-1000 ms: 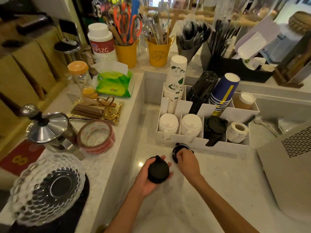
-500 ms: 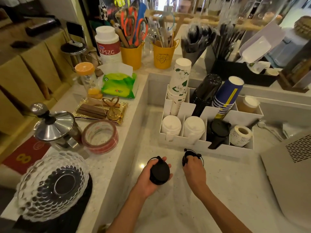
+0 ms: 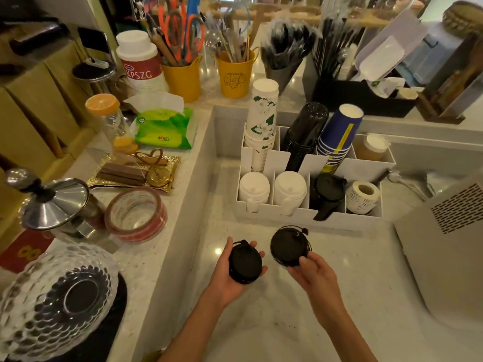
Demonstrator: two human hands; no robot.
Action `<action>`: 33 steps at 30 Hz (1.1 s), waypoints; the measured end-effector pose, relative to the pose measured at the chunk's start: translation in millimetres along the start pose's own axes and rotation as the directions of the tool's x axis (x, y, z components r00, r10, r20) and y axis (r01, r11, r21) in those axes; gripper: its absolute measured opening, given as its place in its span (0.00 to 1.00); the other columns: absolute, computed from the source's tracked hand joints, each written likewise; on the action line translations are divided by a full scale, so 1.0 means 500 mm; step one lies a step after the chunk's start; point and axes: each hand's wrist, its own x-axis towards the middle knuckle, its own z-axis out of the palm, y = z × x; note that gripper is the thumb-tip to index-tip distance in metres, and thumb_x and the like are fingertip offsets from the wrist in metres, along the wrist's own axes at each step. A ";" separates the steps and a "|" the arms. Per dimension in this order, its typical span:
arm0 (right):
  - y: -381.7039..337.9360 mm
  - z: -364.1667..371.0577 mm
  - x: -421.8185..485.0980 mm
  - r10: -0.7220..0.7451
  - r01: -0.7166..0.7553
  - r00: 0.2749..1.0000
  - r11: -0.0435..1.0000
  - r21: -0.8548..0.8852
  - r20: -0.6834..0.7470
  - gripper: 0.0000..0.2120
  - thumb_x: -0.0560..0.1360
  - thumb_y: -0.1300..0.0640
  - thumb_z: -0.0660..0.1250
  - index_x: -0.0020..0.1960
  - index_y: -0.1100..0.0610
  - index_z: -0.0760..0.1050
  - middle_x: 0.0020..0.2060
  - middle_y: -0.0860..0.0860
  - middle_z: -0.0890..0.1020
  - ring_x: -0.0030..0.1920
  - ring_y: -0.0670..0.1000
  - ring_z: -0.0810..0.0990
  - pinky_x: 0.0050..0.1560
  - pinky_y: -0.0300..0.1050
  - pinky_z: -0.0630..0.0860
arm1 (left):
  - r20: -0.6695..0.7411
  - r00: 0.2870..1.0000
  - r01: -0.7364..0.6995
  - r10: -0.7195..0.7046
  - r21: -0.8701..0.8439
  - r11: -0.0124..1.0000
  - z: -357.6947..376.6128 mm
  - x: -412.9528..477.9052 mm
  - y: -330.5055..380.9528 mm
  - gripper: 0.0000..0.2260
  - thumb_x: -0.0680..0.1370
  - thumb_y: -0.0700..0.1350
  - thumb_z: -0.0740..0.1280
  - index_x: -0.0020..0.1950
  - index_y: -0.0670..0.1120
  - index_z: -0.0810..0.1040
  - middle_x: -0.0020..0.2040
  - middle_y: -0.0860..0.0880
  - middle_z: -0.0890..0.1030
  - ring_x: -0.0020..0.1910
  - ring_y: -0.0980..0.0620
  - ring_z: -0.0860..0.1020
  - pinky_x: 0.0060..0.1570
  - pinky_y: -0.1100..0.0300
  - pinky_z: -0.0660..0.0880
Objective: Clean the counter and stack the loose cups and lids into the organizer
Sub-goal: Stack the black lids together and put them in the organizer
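My left hand (image 3: 230, 276) lies palm up over the lower counter and cups a small stack of black lids (image 3: 245, 262). To its right, my right hand (image 3: 312, 270) pinches the near edge of one black lid (image 3: 288, 246), lifted and tilted toward me. Just beyond stands the white organizer (image 3: 308, 214). Its front row holds two stacks of white lids (image 3: 254, 188), black lids (image 3: 327, 190) and a label roll (image 3: 362, 195). Its back row holds floral cups (image 3: 262, 118), black cups (image 3: 304, 131) and blue cups (image 3: 339, 134).
The raised counter on the left carries a tape roll (image 3: 136, 214), a steel pot (image 3: 56, 205), a glass dish (image 3: 52, 296), a gold tray (image 3: 136, 171) and a wipes pack (image 3: 163, 129). A grey appliance (image 3: 449, 246) stands at the right. Yellow utensil buckets (image 3: 235, 74) stand behind.
My right hand picked a black lid up off the counter in front of the organizer and drew it back toward me. The left hand kept its lids and barely moved.
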 end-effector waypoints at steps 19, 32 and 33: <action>-0.004 0.070 -0.048 -0.135 0.547 0.822 0.462 -0.698 0.554 0.38 0.77 0.52 0.68 0.77 0.37 0.49 0.73 0.38 0.53 0.70 0.42 0.60 0.66 0.43 0.73 | 0.126 0.992 -0.032 -0.016 0.368 0.929 0.014 -0.026 -0.010 0.22 0.76 0.55 0.72 0.65 0.44 0.80 0.62 0.39 0.83 0.60 0.40 0.82 0.54 0.45 0.81; 0.020 0.061 -0.026 -0.088 0.628 0.776 0.204 -0.751 0.625 0.44 0.72 0.50 0.74 0.78 0.40 0.50 0.75 0.43 0.56 0.73 0.47 0.56 0.71 0.44 0.67 | 0.110 0.985 0.074 -0.132 0.421 0.904 0.014 -0.024 -0.012 0.32 0.75 0.71 0.62 0.66 0.47 0.79 0.64 0.42 0.82 0.64 0.44 0.80 0.56 0.49 0.80; 0.019 0.059 -0.023 -0.075 0.627 0.775 0.208 -0.750 0.627 0.43 0.71 0.48 0.74 0.77 0.40 0.51 0.74 0.43 0.57 0.73 0.47 0.57 0.71 0.44 0.67 | 0.108 0.985 0.079 -0.138 0.431 0.899 0.011 -0.023 -0.012 0.32 0.75 0.71 0.62 0.66 0.47 0.79 0.64 0.42 0.82 0.64 0.44 0.80 0.56 0.49 0.80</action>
